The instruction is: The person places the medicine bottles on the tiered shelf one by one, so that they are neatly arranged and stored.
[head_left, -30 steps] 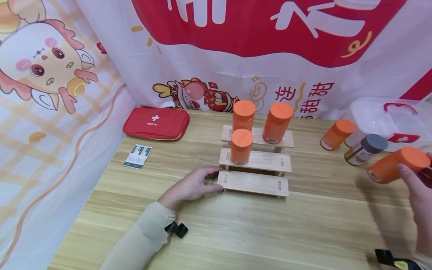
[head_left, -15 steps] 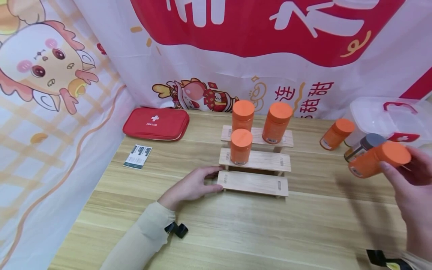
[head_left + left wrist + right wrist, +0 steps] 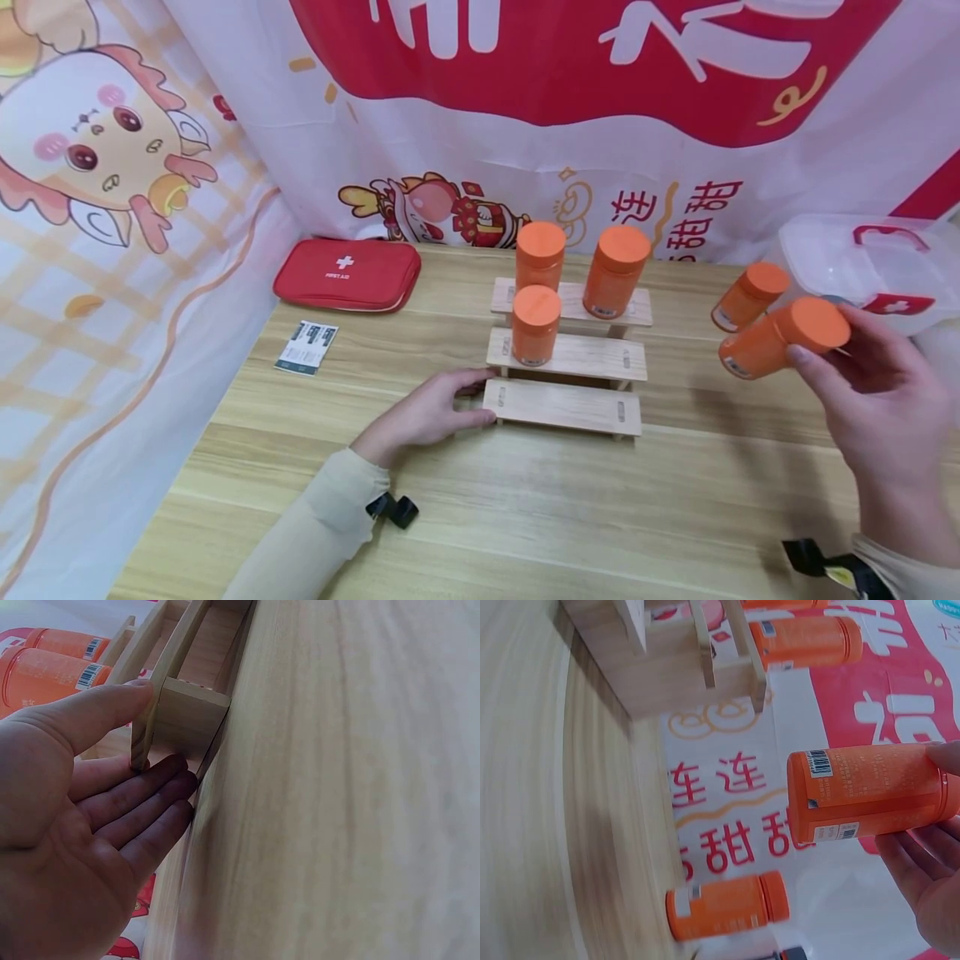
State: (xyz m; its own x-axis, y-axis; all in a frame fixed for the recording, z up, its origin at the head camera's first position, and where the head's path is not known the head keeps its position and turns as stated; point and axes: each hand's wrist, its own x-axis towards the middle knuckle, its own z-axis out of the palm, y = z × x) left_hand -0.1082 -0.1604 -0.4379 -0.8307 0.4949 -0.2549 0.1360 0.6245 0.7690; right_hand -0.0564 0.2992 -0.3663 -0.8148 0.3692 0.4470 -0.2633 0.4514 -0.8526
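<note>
A three-tier wooden display stand [image 3: 562,408] sits mid-table. My left hand [image 3: 427,417] lightly holds the left end of its lowest step, thumb at the front corner and fingers at the back; the left wrist view shows the other fingers extended beside the leg. My right hand [image 3: 885,392] grips an orange bottle [image 3: 765,346] near its lid, holding it tilted above the table. Two orange bottles stand on the top step, among them the right-hand bottle [image 3: 617,271]. Another orange bottle [image 3: 536,327] stands at the left of the middle step.
Behind the held bottle, a smaller orange bottle [image 3: 750,297] stands on the table. A grey-lidded bottle is mostly hidden by my right hand. A clear plastic box [image 3: 825,250] is at the far right. At the left lie a red first-aid pouch [image 3: 347,275] and a printed card [image 3: 306,347].
My right hand has carried the orange bottle leftward, toward the stand, and it now covers most of the grey-lidded bottle. My left hand has stayed at the stand.
</note>
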